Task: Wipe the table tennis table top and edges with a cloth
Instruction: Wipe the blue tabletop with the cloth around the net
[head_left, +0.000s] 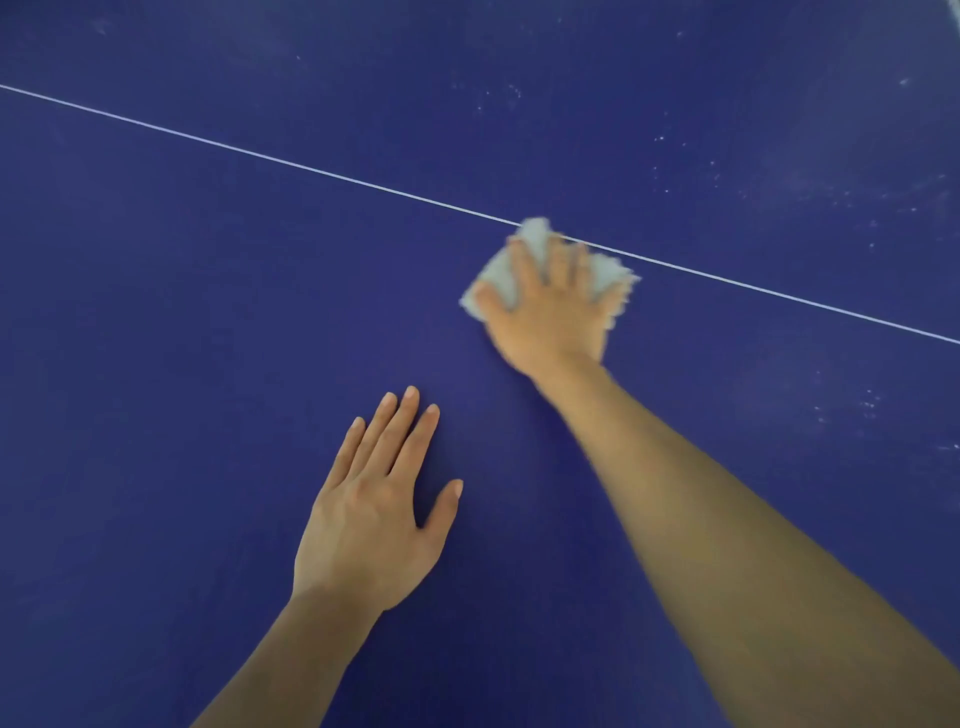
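- Head view: right hand (550, 306) pressed flat on pale cloth (608, 275), fingers spread and straight, nothing pinched; cloth sits on the white line (260, 156) of the blue table top (182, 312).
- Left hand (374, 514) flat on the table near the body, fingers straight, holding nothing, looks like bracing.
- White specks (779, 182) show right of and beyond the cloth.
- Judgement: top wipe mid-way; keep palm pressure even, overlap strokes toward the specks, re-bunch cloth if it slips. Edges not in view.

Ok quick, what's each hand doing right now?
Left hand: open, flat on the table.
Right hand: open, fingers spread, pressing the cloth.
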